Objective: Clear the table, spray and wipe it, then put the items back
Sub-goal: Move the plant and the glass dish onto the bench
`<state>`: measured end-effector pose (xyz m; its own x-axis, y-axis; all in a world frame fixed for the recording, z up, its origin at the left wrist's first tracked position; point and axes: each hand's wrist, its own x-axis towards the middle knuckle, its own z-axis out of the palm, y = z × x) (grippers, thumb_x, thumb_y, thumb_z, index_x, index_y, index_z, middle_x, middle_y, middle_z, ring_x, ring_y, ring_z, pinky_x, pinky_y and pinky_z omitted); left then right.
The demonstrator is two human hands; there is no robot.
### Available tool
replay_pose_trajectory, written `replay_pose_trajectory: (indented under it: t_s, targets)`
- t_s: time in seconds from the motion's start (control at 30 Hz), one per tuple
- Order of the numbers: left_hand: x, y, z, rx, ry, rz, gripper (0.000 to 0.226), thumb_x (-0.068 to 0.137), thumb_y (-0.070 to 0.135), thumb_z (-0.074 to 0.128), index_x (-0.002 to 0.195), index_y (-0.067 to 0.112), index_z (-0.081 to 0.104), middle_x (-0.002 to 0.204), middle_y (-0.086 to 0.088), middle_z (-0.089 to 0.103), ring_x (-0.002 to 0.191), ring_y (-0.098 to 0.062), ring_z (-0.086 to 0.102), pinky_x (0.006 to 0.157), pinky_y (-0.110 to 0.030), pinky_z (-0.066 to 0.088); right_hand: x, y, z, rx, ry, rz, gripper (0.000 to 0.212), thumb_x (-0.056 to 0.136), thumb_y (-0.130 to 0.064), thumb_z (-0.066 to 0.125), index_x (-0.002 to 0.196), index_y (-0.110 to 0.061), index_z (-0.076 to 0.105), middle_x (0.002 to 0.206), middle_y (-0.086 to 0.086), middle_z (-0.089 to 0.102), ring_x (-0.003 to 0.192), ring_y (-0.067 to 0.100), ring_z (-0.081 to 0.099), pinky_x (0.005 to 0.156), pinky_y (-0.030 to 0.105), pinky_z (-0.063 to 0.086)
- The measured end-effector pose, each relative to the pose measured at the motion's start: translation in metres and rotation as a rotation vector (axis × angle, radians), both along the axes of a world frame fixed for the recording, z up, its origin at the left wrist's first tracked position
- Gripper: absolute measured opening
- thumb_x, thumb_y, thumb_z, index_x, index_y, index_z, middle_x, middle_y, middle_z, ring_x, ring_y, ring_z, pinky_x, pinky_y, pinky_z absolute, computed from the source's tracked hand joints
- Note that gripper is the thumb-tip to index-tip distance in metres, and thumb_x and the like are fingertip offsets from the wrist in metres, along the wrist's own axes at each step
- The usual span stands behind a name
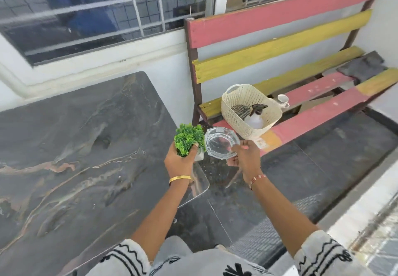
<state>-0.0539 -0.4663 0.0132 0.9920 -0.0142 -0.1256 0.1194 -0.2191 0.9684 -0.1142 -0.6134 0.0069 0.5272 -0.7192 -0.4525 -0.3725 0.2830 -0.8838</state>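
Head view, plant [189, 139] and ashtray [221, 142] past table edge [202, 174]

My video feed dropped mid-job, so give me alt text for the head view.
The left hand holds a small green potted plant and the right hand pinches a glass ashtray, both between the dark marble table and a red-and-yellow bench carrying a cream basket with a spray bottle.
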Motion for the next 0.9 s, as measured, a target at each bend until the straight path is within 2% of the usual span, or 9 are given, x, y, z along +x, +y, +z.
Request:
replay_pose_trajectory:
  t_s: [0.1, 0.17, 0.23, 0.33, 0.43, 0.57, 0.73, 0.9]
  targets:
    - [-0.013, -0.046, 0.002, 0.001, 0.001, -0.060, 0.030, 0.075, 0.020, 0.073, 0.102, 0.010, 0.064, 0.088, 0.001, 0.063, 0.083, -0.014, 0.057, 0.079, -0.022, 0.043, -0.017, -0.041, 0.001, -0.018, 0.022, -0.085, 0.012, 0.082, 0.001, 0.054, 0.088, -0.006, 0.046, 0.060, 0.009, 0.050, 0.031, 0.013, 0.044, 0.037, 0.019, 0.038]
    - [-0.014, -0.071, 0.002, 0.033, -0.011, -0.101, 0.032, 0.075, 0.021, 0.073, 0.104, 0.010, 0.064, 0.092, 0.000, 0.064, 0.085, -0.012, 0.054, 0.075, -0.015, 0.037, -0.022, -0.063, 0.000, -0.039, 0.033, -0.132, 0.012, 0.081, -0.003, 0.056, 0.088, -0.009, 0.048, 0.065, 0.013, 0.054, 0.041, 0.020, 0.047, 0.047, 0.029, 0.045]
    - [-0.013, -0.099, -0.002, 0.043, -0.019, -0.149, 0.034, 0.075, 0.022, 0.074, 0.105, 0.009, 0.064, 0.095, -0.002, 0.065, 0.086, -0.013, 0.055, 0.078, -0.019, 0.039, -0.028, -0.088, -0.001, -0.030, 0.019, -0.170, 0.013, 0.082, -0.005, 0.057, 0.089, -0.010, 0.049, 0.065, 0.014, 0.058, 0.039, 0.022, 0.051, 0.057, 0.038, 0.052]
    - [-0.009, -0.149, -0.012, 0.018, 0.011, -0.217, 0.033, 0.074, 0.020, 0.074, 0.103, 0.009, 0.064, 0.094, -0.003, 0.066, 0.086, -0.017, 0.058, 0.083, -0.028, 0.046, -0.034, -0.133, -0.003, -0.007, 0.010, -0.204, 0.013, 0.085, -0.003, 0.056, 0.091, -0.011, 0.047, 0.062, 0.011, 0.060, 0.031, 0.015, 0.054, 0.047, 0.031, 0.054]
    - [-0.004, -0.197, -0.021, 0.015, 0.041, -0.231, 0.036, 0.073, 0.018, 0.074, 0.106, 0.006, 0.063, 0.097, -0.007, 0.067, 0.086, -0.017, 0.058, 0.081, -0.027, 0.044, -0.030, -0.179, -0.005, -0.016, 0.007, -0.223, 0.014, 0.085, -0.002, 0.055, 0.095, -0.008, 0.047, 0.065, 0.012, 0.059, 0.029, 0.013, 0.053, 0.038, 0.024, 0.051]
    - [0.009, -0.269, -0.033, 0.004, 0.077, -0.248, 0.037, 0.075, 0.016, 0.073, 0.108, 0.004, 0.061, 0.090, -0.002, 0.062, 0.083, -0.013, 0.056, 0.077, -0.023, 0.040, -0.012, -0.250, -0.017, -0.018, 0.030, -0.240, 0.018, 0.084, -0.001, 0.054, 0.100, -0.006, 0.048, 0.062, 0.012, 0.057, 0.028, 0.013, 0.050, 0.039, 0.023, 0.050]
    - [0.034, -0.347, -0.039, 0.049, 0.091, -0.267, 0.039, 0.074, 0.018, 0.073, 0.109, 0.007, 0.060, 0.101, -0.010, 0.066, 0.089, -0.016, 0.055, 0.081, -0.024, 0.040, 0.011, -0.331, -0.027, 0.002, 0.108, -0.225, 0.021, 0.084, -0.001, 0.053, 0.104, -0.005, 0.049, 0.059, 0.011, 0.056, 0.029, 0.014, 0.051, 0.043, 0.025, 0.052]
    - [0.060, -0.421, -0.039, 0.103, 0.106, -0.277, 0.038, 0.073, 0.015, 0.074, 0.108, 0.004, 0.062, 0.102, -0.013, 0.068, 0.089, -0.019, 0.059, 0.077, -0.021, 0.038, 0.030, -0.400, -0.030, 0.043, 0.136, -0.254, 0.023, 0.084, 0.001, 0.051, 0.105, -0.005, 0.047, 0.063, 0.012, 0.056, 0.029, 0.015, 0.052, 0.040, 0.023, 0.051]
